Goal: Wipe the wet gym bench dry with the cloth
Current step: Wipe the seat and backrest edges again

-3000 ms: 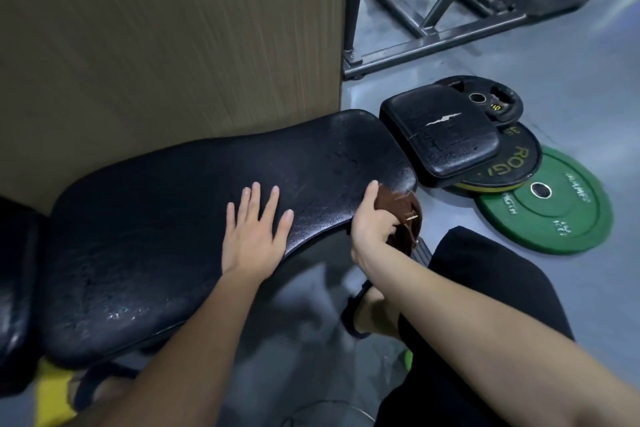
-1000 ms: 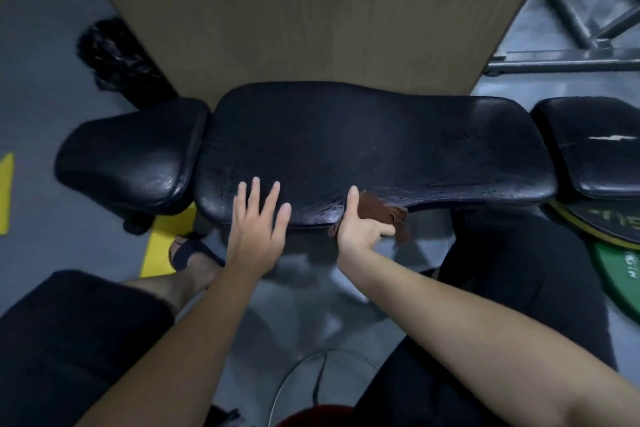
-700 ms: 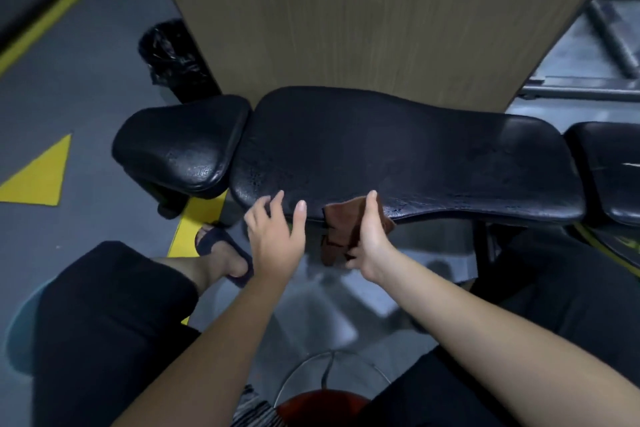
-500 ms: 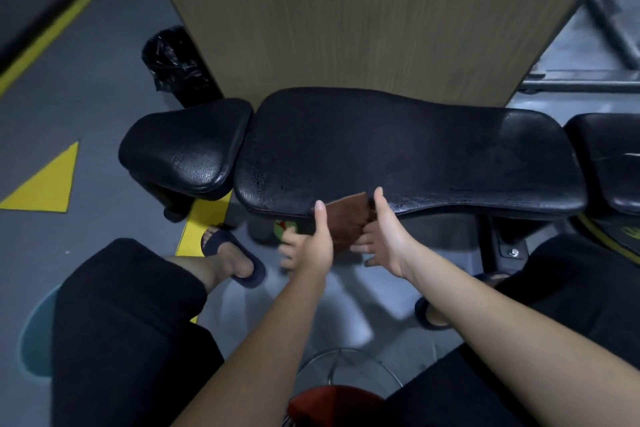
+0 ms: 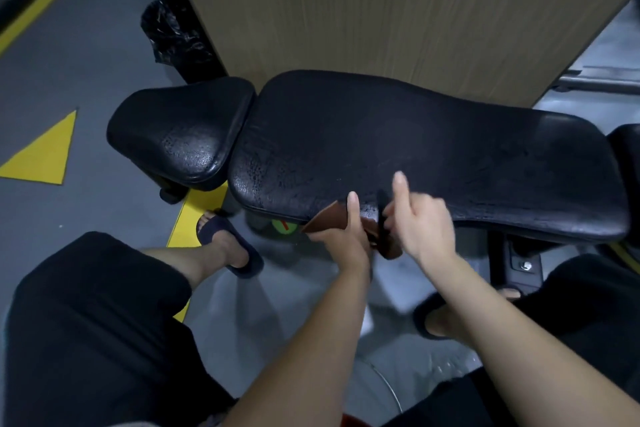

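The black padded gym bench (image 5: 415, 149) runs left to right across the middle, its cracked surface glistening near the front edge. A small brown cloth (image 5: 329, 220) hangs just below that front edge. My left hand (image 5: 346, 236) grips the cloth, thumb pointing up against the pad's edge. My right hand (image 5: 419, 222) is right beside it with the thumb raised; its fingers curl at the cloth's right part (image 5: 388, 246), and whether they pinch it is blurred.
A separate black head pad (image 5: 176, 135) adjoins the bench on the left. A wooden panel (image 5: 381, 10) stands behind. A black bag (image 5: 173, 28) sits at the back left. My legs and sandalled feet (image 5: 225, 239) are on the grey floor with yellow markings (image 5: 45, 152).
My right hand slid the cloth leftward along the bench's front edge. My left hand left the pad and took hold of the cloth. The view swung left.
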